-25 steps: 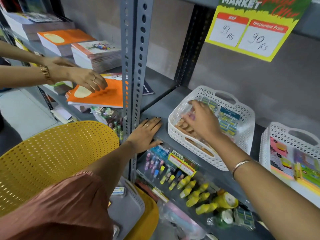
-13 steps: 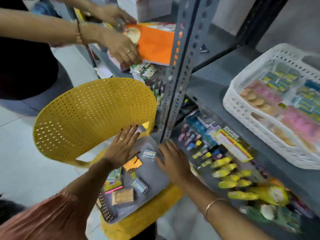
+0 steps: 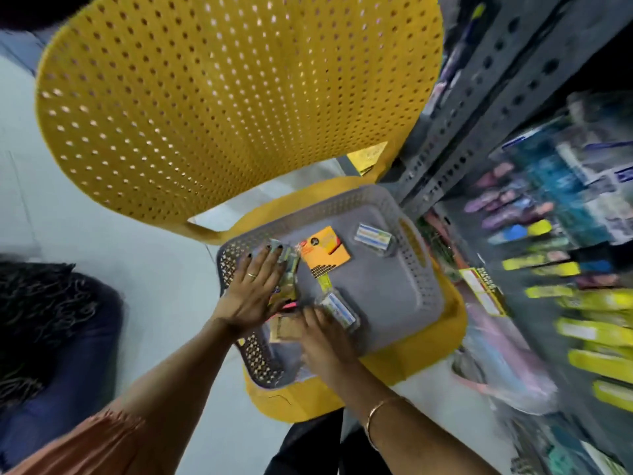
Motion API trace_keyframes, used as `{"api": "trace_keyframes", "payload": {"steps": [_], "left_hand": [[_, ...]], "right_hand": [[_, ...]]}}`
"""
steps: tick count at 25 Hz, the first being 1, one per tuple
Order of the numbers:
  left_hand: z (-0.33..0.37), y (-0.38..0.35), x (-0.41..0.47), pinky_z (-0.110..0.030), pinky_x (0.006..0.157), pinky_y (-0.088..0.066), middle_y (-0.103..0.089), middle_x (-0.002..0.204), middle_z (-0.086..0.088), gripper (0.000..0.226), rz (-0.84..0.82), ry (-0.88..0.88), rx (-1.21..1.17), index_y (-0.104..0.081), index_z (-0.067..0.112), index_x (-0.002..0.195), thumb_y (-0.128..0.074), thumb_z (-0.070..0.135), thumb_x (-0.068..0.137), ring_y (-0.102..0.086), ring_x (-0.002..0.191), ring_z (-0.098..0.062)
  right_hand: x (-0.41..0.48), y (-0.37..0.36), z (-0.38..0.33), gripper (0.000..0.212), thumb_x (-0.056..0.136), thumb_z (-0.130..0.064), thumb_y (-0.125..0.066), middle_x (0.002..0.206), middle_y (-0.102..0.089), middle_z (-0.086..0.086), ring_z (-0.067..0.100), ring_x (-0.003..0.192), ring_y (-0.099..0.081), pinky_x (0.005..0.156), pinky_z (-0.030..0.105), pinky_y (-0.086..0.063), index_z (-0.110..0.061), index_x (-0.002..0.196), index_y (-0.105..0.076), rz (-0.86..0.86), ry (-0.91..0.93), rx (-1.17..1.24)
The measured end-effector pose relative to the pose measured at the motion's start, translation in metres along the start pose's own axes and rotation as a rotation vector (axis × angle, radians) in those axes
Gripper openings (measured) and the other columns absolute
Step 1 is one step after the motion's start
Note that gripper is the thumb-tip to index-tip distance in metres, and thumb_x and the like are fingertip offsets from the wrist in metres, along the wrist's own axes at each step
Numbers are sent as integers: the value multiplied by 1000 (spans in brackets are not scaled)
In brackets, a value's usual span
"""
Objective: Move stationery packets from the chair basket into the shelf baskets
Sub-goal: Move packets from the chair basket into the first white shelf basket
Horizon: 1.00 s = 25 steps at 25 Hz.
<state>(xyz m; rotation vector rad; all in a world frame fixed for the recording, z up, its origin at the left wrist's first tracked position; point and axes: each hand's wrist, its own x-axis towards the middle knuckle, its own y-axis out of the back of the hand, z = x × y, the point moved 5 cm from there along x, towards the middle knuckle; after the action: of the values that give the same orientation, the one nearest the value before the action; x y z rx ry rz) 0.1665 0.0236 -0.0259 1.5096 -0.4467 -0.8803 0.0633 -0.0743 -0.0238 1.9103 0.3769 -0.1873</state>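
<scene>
A grey perforated basket (image 3: pixel 419 255) sits on the seat of a yellow chair (image 3: pixel 222 97). Inside lie an orange packet (image 3: pixel 325 248), a clear packet (image 3: pixel 373 236) near the far rim, and another clear packet (image 3: pixel 337 308) nearer me. My left hand (image 3: pixel 255 289) lies flat, fingers spread, on a green-yellow packet (image 3: pixel 291 272) at the basket's left side. My right hand (image 3: pixel 325 341) reaches into the near side. Its fingertips touch a tan packet (image 3: pixel 284 330) and the nearer clear packet. Blur hides whether it grips either one. The shelf baskets are out of view.
A grey slotted shelf upright (image 3: pixel 479 114) stands right of the chair. Hanging packets of coloured stationery (image 3: pixel 548 234) fill the lower shelf at the right, blurred. A dark blue patterned garment (image 3: pixel 51 320) is at the left over pale floor.
My view has swung down from the shelf to the chair basket. My right hand left the white shelf basket and came down into the grey basket. My left hand moved off the shelf edge onto the packets.
</scene>
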Motion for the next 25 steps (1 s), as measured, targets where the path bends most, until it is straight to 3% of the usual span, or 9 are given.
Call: {"api": "trace_keyframes", "payload": {"steps": [2, 4, 7, 12, 16, 19, 22, 25], "left_hand": [[0, -2, 1, -53, 106, -29, -29, 149, -18, 70, 17, 9, 16, -36, 2, 137, -19, 55, 94, -18, 139, -32], [0, 1, 3, -55, 104, -33, -32, 148, -20, 67, 50, 13, 13, -42, 1, 134, -30, 51, 90, -27, 136, -35], [2, 1, 2, -51, 106, -24, -33, 147, -19, 64, 80, -2, 13, -34, 4, 136, -32, 48, 90, -28, 136, -35], [0, -2, 1, -45, 108, -13, -36, 145, -20, 63, 88, -20, 11, -36, 4, 136, -32, 48, 91, -29, 134, -36], [2, 8, 4, -43, 107, -14, -38, 144, -19, 63, 70, 30, -17, -42, 4, 133, -26, 50, 93, -32, 134, -34], [7, 51, 11, -43, 105, -19, -43, 141, -20, 73, 109, 67, -56, -54, 1, 125, -12, 53, 97, -37, 131, -33], [8, 110, 26, -48, 105, -28, -39, 144, -19, 74, 224, 66, -111, -52, 0, 127, -10, 53, 97, -31, 134, -32], [25, 185, 52, -50, 97, -42, -38, 145, -17, 75, 310, 13, -120, -52, 0, 128, -8, 52, 98, -35, 133, -35]], "right_hand": [[6, -4, 1, 44, 42, -33, -83, 78, -70, -5, 11, 73, -67, 60, 20, -54, -25, 83, -67, 10, -22, -48], [11, 0, -3, 30, 47, -30, -78, 71, -68, -6, 9, 68, -65, 62, 20, -53, -26, 76, -67, 46, -20, -59], [12, 1, -7, 15, 53, -24, -66, 66, -64, -7, 9, 64, -64, 57, 18, -51, -26, 68, -66, 68, -46, -48], [3, 2, -2, 41, 44, -24, -81, 75, -63, -6, 13, 73, -64, 53, 21, -51, -24, 78, -59, 53, -47, -2], [0, 30, 8, 41, 46, -18, -79, 77, -65, -3, 17, 75, -65, 58, 23, -53, -21, 82, -61, 131, -46, -6], [-11, 78, 26, 51, 41, -16, -80, 82, -67, -1, 19, 79, -66, 61, 24, -56, -19, 89, -64, 155, -92, -28], [-25, 147, 42, 48, 64, -11, -69, 107, -63, 10, 31, 101, -59, 82, 39, -55, -10, 110, -58, 200, -102, 26], [-53, 237, 51, 45, 70, -20, -64, 111, -60, 8, 30, 107, -55, 85, 37, -50, -14, 113, -55, 395, -140, -38]]}}
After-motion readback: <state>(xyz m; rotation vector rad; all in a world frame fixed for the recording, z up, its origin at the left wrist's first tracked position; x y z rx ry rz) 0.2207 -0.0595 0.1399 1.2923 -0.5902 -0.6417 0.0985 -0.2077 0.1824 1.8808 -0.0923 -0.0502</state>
